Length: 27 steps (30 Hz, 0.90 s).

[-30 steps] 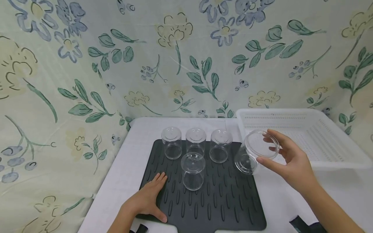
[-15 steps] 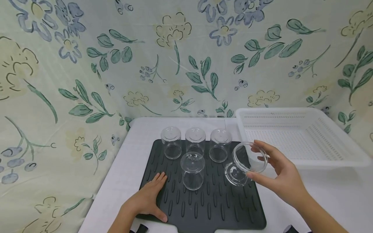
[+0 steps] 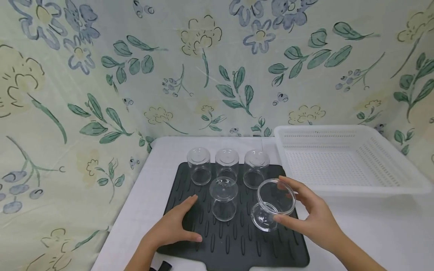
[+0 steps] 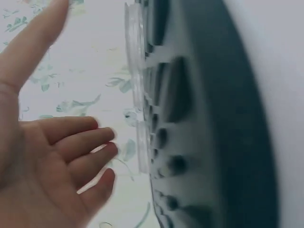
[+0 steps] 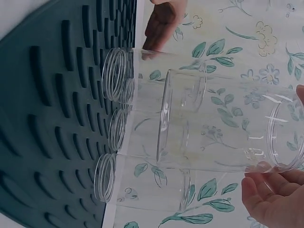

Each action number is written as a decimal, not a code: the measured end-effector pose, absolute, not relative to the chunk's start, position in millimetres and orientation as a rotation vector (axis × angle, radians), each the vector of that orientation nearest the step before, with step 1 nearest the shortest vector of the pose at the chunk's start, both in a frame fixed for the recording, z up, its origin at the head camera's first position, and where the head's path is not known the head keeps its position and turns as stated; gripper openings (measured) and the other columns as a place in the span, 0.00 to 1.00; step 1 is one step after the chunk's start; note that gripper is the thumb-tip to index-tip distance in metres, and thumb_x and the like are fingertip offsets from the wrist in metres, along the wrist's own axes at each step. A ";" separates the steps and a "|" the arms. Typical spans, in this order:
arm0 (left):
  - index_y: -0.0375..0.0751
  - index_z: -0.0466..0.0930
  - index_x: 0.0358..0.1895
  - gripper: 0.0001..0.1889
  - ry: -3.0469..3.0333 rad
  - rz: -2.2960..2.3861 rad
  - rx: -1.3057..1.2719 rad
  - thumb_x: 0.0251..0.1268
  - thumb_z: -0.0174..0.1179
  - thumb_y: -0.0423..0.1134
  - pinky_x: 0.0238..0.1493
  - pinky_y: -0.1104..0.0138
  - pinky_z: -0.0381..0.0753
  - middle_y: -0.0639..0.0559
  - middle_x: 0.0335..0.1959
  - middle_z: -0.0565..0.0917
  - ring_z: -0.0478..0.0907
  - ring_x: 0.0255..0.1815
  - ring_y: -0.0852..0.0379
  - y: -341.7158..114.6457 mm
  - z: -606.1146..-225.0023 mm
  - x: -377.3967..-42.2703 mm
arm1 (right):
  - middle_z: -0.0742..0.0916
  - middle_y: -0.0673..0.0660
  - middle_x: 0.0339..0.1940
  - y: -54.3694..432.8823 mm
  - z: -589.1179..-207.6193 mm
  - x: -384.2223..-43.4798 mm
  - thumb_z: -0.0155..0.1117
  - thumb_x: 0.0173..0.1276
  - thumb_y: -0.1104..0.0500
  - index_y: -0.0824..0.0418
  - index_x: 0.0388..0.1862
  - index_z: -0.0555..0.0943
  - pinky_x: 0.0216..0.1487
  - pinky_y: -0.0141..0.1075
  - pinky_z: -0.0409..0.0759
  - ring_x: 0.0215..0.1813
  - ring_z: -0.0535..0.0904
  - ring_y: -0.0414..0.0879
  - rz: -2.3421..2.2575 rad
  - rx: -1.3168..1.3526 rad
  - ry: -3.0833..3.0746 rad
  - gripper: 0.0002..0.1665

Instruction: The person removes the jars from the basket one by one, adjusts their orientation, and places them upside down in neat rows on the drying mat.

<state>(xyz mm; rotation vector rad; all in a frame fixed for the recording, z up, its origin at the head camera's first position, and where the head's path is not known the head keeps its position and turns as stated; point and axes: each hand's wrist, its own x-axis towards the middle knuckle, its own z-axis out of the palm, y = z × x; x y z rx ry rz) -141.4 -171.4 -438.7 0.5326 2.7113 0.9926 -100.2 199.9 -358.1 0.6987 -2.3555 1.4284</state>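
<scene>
My right hand (image 3: 313, 218) holds a clear glass jar (image 3: 266, 219) by one end, thumb and fingers round it. The jar is tilted over the right part of a dark ridged mat (image 3: 234, 252). In the right wrist view the held jar (image 5: 218, 123) hangs apart from the mat (image 5: 42, 118). My left hand (image 3: 171, 227) hovers at the mat's left side, thumb and fingers spread, near a standing glass jar (image 3: 224, 205). In the left wrist view that hand (image 4: 61, 156) touches nothing. Behind stand three more glass jars in a row, the leftmost jar (image 3: 199, 167) among them.
A white perforated plastic basket (image 3: 373, 190) stands at the back right, beside the mat. White cloth (image 3: 162, 162) covers the table. A flower-printed curtain (image 3: 190, 94) hangs behind and at the left. A black object (image 3: 165, 266) lies at the front edge.
My right hand has brought the jar from beside the basket left and toward me, over the mat. My left hand has lifted off the mat's left edge and shifted slightly toward the front jar.
</scene>
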 end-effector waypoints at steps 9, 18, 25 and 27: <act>0.66 0.51 0.77 0.55 2.699 1.366 0.755 0.45 0.76 0.56 0.64 0.37 0.61 0.57 0.77 0.56 0.55 0.75 0.45 -156.8 -405.3 -136.0 | 0.79 0.50 0.61 194.9 -361.3 -98.3 0.80 0.48 0.68 0.53 0.71 0.69 0.56 0.22 0.69 0.62 0.72 0.37 1.400 0.702 -2.370 0.51; 0.63 0.51 0.78 0.53 2.510 1.447 1.107 0.50 0.76 0.47 0.66 0.40 0.61 0.60 0.76 0.57 0.55 0.76 0.53 -121.8 -369.9 -132.4 | 0.79 0.51 0.63 185.2 -368.1 -92.3 0.80 0.48 0.67 0.52 0.71 0.68 0.56 0.25 0.72 0.61 0.74 0.37 1.439 0.754 -2.370 0.51; 0.63 0.48 0.78 0.54 2.343 1.401 1.229 0.50 0.76 0.44 0.69 0.49 0.62 0.63 0.77 0.54 0.53 0.76 0.58 -90.2 -363.4 -131.2 | 0.78 0.51 0.65 176.7 -369.5 -84.2 0.79 0.49 0.66 0.53 0.71 0.68 0.55 0.32 0.76 0.62 0.75 0.40 1.480 0.836 -2.373 0.50; 0.60 0.48 0.78 0.56 2.310 1.397 1.277 0.49 0.77 0.41 0.69 0.51 0.62 0.62 0.77 0.54 0.53 0.76 0.58 -83.9 -363.7 -130.8 | 0.77 0.51 0.66 174.5 -369.6 -80.9 0.80 0.49 0.65 0.53 0.71 0.68 0.55 0.33 0.76 0.62 0.76 0.41 1.484 0.845 -2.380 0.49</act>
